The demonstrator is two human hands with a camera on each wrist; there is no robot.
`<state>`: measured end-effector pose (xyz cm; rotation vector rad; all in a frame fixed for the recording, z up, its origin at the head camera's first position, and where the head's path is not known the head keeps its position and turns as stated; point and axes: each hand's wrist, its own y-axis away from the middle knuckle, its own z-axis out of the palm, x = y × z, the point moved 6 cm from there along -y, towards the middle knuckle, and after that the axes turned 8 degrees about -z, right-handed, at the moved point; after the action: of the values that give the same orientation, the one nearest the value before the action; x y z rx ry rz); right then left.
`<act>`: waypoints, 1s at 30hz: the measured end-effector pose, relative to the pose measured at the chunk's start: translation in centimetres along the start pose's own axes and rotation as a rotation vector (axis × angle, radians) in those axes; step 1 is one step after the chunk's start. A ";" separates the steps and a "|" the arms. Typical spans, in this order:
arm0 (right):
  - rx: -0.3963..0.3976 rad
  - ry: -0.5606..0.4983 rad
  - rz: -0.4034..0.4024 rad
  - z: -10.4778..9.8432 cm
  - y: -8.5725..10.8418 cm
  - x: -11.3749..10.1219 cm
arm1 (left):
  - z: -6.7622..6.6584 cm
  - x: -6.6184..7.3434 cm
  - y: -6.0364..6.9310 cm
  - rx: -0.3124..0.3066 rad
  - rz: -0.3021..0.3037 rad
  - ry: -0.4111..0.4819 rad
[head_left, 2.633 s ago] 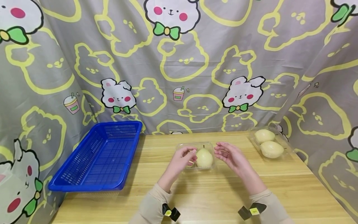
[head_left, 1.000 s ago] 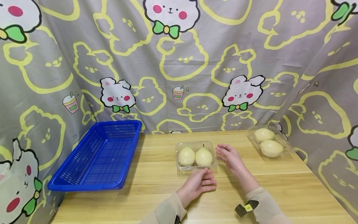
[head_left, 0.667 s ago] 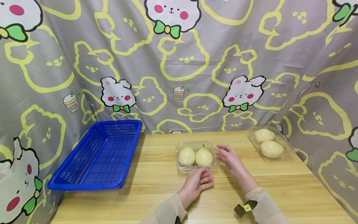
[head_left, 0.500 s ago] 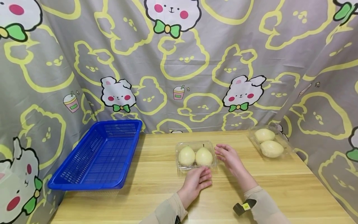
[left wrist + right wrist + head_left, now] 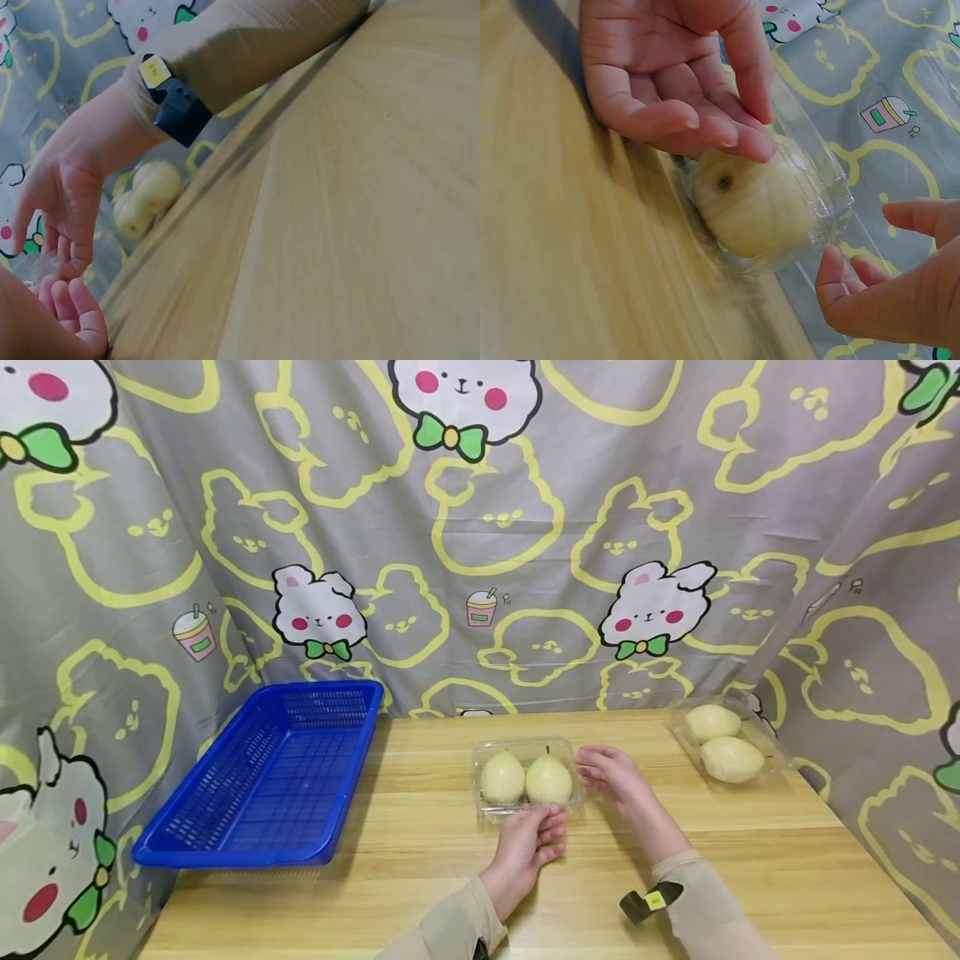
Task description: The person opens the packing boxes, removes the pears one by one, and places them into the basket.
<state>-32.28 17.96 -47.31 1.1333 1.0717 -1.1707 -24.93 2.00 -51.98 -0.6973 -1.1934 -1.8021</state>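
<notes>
In the head view, two pale yellow pears (image 5: 502, 779) sit side by side in a clear plastic box (image 5: 480, 807) on the table. My left hand (image 5: 525, 847) is at the box's front edge, fingers loosely bent and pointing right. My right hand (image 5: 617, 777) is at the box's right side, fingertips at its wall. From the right wrist view, one pear (image 5: 757, 202) shows inside the box, with the right hand (image 5: 900, 292) near a corner and the left hand (image 5: 675, 75) across from it. Neither hand grips anything visible; exact contact with the box is hard to tell.
A blue plastic basket (image 5: 330, 835) with nothing in it stands at the left of the wooden table (image 5: 600, 910). At the back right, another clear box (image 5: 776, 760) holds two pears (image 5: 732, 760). A patterned curtain (image 5: 420, 510) surrounds the table's back and sides.
My left hand has come from over the left pear to the box's front edge, uncovering that pear. The right hand has stayed at the right side, shifting only slightly. The box has not visibly moved.
</notes>
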 end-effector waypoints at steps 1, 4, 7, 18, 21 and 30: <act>-0.005 0.001 -0.002 0.1 -0.1 0.0 | 0.0 0.0 0.0 0.003 0.004 -0.002; -0.005 0.001 -0.005 0.1 -0.4 -0.2 | 0.0 0.1 -0.1 0.004 0.012 -0.007; -0.002 0.002 -0.010 0.3 -0.6 -0.3 | 0.0 0.1 -0.1 0.005 0.014 -0.005; -0.022 0.169 -0.045 1.2 -0.4 -0.4 | -0.3 0.2 -0.5 0.028 0.037 0.004; -0.033 0.206 -0.051 1.3 -0.4 -0.3 | -0.5 0.2 -0.5 0.040 0.043 0.013; -0.050 0.266 -0.047 1.5 -0.2 -0.4 | -0.7 0.1 -0.6 0.032 0.030 0.027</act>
<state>-32.49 16.48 -46.76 1.2541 1.3292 -1.0424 -25.50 1.39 -52.45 -0.6668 -1.1852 -1.7586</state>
